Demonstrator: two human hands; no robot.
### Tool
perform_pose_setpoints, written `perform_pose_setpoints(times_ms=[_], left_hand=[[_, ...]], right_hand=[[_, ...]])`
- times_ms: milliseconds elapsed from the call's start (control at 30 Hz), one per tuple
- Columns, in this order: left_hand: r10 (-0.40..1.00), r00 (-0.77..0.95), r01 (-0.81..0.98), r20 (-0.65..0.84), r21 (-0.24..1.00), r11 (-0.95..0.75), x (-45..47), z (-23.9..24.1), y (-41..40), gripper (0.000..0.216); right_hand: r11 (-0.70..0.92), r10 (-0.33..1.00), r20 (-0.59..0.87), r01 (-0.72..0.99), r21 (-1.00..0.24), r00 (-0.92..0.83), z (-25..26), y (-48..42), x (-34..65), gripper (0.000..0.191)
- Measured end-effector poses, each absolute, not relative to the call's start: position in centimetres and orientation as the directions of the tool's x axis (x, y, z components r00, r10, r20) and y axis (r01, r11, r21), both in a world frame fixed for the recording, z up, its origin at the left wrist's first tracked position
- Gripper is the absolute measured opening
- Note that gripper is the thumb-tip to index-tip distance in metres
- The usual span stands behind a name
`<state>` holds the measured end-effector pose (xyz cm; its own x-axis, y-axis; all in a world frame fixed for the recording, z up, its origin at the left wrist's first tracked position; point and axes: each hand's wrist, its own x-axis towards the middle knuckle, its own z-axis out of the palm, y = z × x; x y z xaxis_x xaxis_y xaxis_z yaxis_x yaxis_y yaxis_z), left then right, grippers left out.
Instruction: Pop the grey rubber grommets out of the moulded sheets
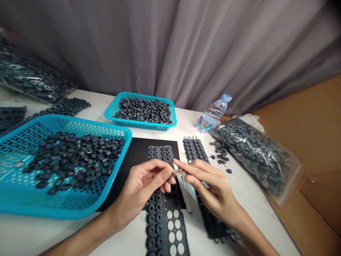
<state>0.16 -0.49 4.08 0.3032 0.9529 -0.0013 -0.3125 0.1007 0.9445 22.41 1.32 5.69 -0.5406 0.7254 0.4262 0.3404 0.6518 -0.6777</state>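
Left: blue basket (66, 211) of loose black rings (80, 153). Centre: left hand (145, 185) pinched on a small piece (172, 174), too small to identify; right hand (213, 188) clasping a metal tool (181, 173), tip at that piece, above the punched strip (160, 227) on the bench (245, 199). Best worked with short, shallow strokes, away from fingertips.

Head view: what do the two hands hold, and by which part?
The right hand pinches a small metal tool by its rear end. Fingertips of the left hand meet its tip; whether they grip anything cannot be told.
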Motion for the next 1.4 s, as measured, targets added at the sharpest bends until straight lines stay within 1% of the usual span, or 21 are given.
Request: perform_pose_setpoints(times_ms=[333,600,1233,1400], left_hand=[[0.951,0.309,-0.325,0.011,0.941,0.095,0.32,3.76,-0.48,0.02],[0.955,0.298,-0.32,0.006,0.943,0.094,0.21,3.78,-0.38,0.02],[0.959,0.283,-0.304,-0.002,0.948,0.091,0.25,3.87,-0.37,0.022],[0.958,0.287,-0.311,0.01,0.947,0.084,0.25,3.91,-0.34,0.02]], right_hand=[[0.643,0.74,0.445,0.337,-0.688,-0.504,5.68,1.36,22.48,0.044],[0.651,0.723,0.414,0.345,-0.676,-0.553,5.92,1.44,22.67,0.044],[0.658,0.719,0.416,0.353,-0.665,-0.557,5.72,1.46,22.66,0.046],[0.657,0.719,0.413,0.353,-0.667,-0.559,5.85,1.46,22.59,0.046]])
